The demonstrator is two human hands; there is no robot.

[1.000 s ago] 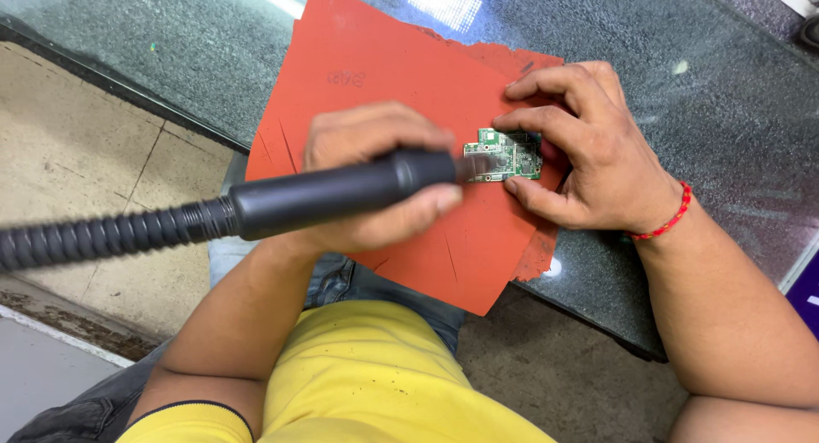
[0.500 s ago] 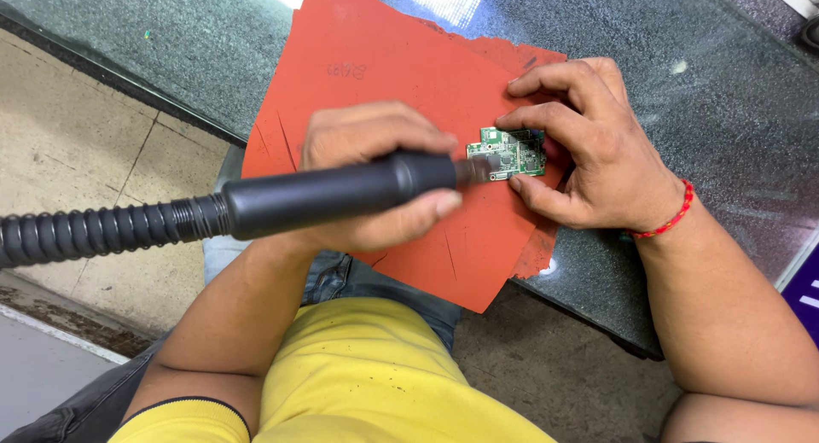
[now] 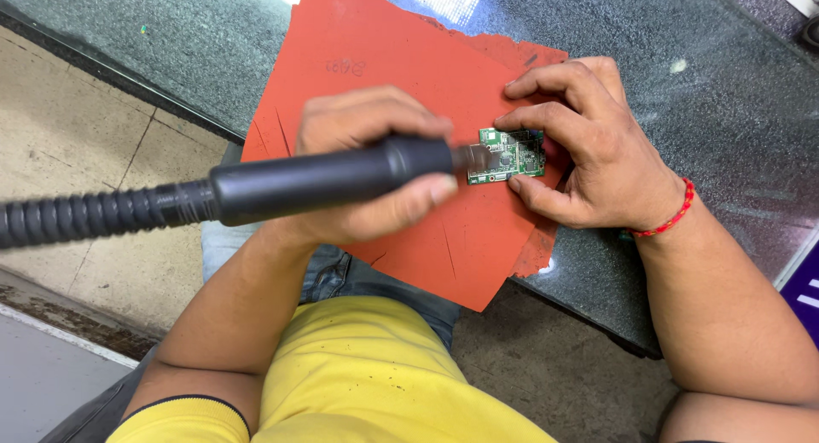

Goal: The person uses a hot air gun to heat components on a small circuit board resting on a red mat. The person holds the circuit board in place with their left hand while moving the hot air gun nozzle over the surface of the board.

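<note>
My left hand grips a black hot-air wand with a ribbed hose trailing off to the left. Its metal nozzle points right, at the edge of a small green circuit board. The board lies flat on an orange-red mat. My right hand pins the board with fingertips on its top edge and the thumb at its lower right corner. A red thread band circles the right wrist.
The mat lies on a dark speckled stone counter, its near corner overhanging the edge. Beige floor tiles show at left. My yellow shirt and jeans fill the bottom. A purple object sits at the right edge.
The view has shifted slightly; the wand and both hands keep the same hold on the board.
</note>
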